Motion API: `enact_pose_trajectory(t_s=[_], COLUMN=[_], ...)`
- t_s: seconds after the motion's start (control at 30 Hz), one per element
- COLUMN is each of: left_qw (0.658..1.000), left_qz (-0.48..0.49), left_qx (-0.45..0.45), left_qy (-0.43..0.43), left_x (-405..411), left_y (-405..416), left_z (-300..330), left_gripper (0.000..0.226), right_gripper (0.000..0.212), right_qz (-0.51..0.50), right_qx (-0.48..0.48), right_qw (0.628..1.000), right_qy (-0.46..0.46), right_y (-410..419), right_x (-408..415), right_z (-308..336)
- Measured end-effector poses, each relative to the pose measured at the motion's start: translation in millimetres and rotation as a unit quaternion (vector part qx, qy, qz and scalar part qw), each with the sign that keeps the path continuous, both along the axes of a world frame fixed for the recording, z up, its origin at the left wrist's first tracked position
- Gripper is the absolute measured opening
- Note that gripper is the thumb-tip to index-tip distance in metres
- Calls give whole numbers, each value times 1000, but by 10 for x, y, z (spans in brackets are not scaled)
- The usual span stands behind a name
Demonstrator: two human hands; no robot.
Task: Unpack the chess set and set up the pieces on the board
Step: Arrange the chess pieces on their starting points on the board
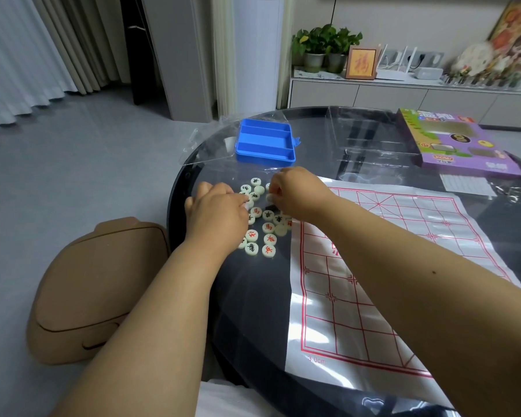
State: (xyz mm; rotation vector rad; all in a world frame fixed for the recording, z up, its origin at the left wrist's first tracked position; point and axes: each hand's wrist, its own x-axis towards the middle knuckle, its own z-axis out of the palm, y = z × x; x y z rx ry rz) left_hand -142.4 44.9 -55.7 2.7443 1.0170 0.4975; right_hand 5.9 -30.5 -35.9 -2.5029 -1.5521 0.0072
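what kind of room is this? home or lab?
Most likely a home living room: potted plants and a framed picture on a low sideboard, floor-length curtains, and a round dark table with a board game laid out.

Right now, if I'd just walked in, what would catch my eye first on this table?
Probably the heap of pale round chess pieces with red and black characters, loose on the dark round table, with the left hand and right hand busy among them. Next, the red-lined board sheet spread to their right, no pieces set up on its grid, and the empty blue tray just beyond.
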Motion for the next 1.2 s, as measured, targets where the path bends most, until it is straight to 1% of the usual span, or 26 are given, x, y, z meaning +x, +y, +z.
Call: enact_pose_trajectory(t_s=[0.1,0.17,0.23,0.33,0.4,0.5,0.63,0.73,0.83,0.97,1.1,1.2], left_qw=[1000,1000,999,999,998,993,990,990,992,997,996,995], left_qz=[-4,-12,-16,-5,-1,18,21,22,15,-19,-19,-8], left_qx=[-12,-18,-28,-45,-63,-113,-131,-130,-107,-59,-84,-92], left_qy=[4,8,7,-7,-19,-35,-41,-51,-68,-37,-18,-29], left_x=[7,18,34,45,49,65,94,89,46,13,12,3], left_y=[6,-2,-2,6,13,55,107,135,118,-1,-33,-24], left_z=[2,-1,-7,4,0,-61,-137,-155,-85,-8,-16,-7], left_gripper=[34,34,35,41,46,53,58,56,49,39,35,33], right_gripper=[16,14,16,23,26,26,26,26,24,22,21,24], right_qz=[-16,-16,-10,12,29,32,34,24,-12,-42,-36,-33], right_qx=[-10,-10,13,49,39,15,12,13,26,-4,-2,21], right_qw=[1000,1000,1000,999,999,999,999,999,999,999,999,998], right_qy=[12,-1,-9,22,25,30,26,29,39,34,40,45], right_y=[29,39,43,63,95,146,173,131,68,36,77,77], right_x=[10,14,9,-39,-75,-106,-131,-102,2,43,39,86], right_z=[-10,-18,-21,-10,-10,-24,-21,11,42,32,-13,-4])
